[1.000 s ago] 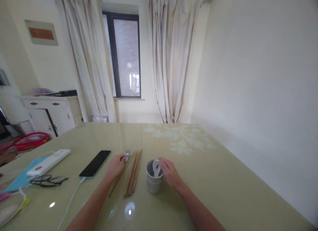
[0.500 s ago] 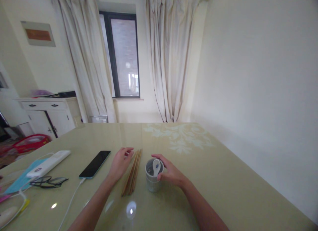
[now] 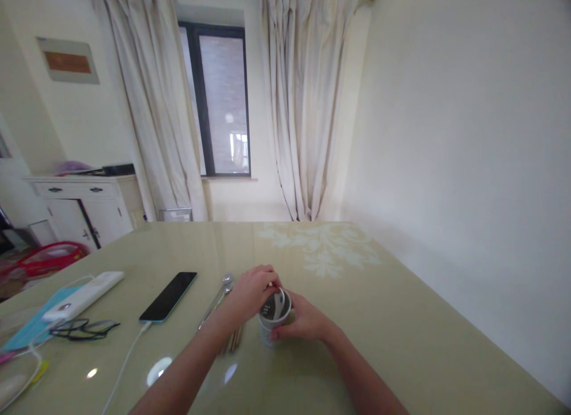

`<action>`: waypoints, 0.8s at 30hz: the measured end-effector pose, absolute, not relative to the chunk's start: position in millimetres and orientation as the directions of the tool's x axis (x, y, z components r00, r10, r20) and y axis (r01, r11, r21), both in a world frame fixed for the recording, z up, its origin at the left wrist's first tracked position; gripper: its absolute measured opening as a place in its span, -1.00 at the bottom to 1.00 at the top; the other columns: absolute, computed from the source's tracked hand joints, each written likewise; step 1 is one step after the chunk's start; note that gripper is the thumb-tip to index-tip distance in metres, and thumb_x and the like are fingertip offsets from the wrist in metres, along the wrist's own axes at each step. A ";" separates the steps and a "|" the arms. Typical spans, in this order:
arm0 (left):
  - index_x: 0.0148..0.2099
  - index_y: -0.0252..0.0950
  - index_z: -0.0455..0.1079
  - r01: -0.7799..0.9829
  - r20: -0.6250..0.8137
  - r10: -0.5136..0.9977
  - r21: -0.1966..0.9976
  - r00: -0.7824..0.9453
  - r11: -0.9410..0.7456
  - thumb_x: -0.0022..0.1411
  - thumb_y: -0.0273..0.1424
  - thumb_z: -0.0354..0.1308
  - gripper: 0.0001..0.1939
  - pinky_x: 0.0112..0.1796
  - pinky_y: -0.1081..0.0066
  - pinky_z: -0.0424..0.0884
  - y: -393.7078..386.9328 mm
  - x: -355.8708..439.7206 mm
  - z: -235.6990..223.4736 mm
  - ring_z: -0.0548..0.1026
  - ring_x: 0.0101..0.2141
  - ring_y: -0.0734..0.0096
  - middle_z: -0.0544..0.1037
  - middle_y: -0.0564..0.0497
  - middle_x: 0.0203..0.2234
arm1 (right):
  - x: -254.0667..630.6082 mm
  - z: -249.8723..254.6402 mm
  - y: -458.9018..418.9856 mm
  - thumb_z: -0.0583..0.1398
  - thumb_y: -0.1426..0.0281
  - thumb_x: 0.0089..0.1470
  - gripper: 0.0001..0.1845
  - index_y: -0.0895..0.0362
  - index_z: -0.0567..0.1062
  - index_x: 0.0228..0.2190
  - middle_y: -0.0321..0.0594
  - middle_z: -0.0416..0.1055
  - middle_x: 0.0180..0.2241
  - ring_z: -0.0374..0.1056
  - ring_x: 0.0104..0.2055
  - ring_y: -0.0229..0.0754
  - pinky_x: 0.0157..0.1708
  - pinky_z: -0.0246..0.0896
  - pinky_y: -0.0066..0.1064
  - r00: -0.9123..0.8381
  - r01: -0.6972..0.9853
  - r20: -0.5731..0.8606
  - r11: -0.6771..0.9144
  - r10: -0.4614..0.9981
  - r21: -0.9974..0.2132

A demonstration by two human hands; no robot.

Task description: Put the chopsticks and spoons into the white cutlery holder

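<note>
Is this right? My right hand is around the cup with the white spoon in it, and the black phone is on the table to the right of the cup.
Not quite: the black phone is to the left of the cup, as the head view shows. Your right hand is around the cup, with the white spoon in it.

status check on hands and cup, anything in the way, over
Right hand around cup. Left hand at white spoon in cup, grip unclear. Chopsticks beside cup, partly hidden by left arm, not blocking it.
</note>
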State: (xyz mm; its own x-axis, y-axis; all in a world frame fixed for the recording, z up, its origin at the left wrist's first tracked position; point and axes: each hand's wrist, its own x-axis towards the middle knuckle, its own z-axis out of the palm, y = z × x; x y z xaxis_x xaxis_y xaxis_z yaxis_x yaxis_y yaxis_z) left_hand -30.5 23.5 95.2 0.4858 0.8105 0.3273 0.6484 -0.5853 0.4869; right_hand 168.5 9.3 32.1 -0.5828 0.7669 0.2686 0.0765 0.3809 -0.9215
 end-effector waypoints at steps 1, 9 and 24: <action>-0.26 -0.20 0.58 0.597 0.349 0.822 0.566 0.451 -0.568 0.28 -0.46 0.14 -0.82 -0.10 0.31 0.42 23.6 -33.0 95.0 0.57 -0.17 0.24 0.64 -0.04 -0.26 | 168.3 31.8 8.9 0.57 0.23 -0.18 -0.28 0.11 0.55 0.03 -0.17 0.59 -0.07 0.46 -0.06 0.01 0.00 0.35 -0.19 -0.577 0.074 0.276 0.386 0.769 -0.919; -0.06 -0.18 0.38 -0.190 0.191 0.966 0.956 -0.176 -0.224 0.06 -0.02 0.42 -0.48 -0.13 0.28 0.55 45.2 -100.6 94.7 0.64 -0.22 0.29 0.64 0.04 -0.26 | 158.4 13.3 8.1 0.57 0.23 -0.15 -0.25 0.08 0.51 0.07 -0.07 0.54 0.01 0.49 0.05 0.10 0.06 0.40 -0.10 -0.361 0.131 0.321 0.388 0.876 -0.912; -0.10 -0.32 0.58 0.651 0.135 0.938 0.751 -0.320 0.114 0.25 -0.43 0.09 -0.73 -0.14 0.38 0.46 61.4 -181.2 2.2 0.65 -0.15 0.14 0.71 -0.16 -0.21 | 100.0 0.7 40.4 0.54 0.17 -0.15 -0.27 0.15 0.54 0.04 -0.01 0.55 -0.01 0.48 0.01 0.13 0.00 0.42 -0.07 -0.190 0.342 0.383 0.427 0.904 -0.837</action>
State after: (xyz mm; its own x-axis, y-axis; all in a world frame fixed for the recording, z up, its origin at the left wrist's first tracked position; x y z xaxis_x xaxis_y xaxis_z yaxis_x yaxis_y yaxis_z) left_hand -181.2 61.4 2.2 -0.3203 0.9376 0.1351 0.6508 0.1142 0.7506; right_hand 100.0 40.4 0.7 -0.1905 0.9039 0.3829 0.3423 0.4267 -0.8371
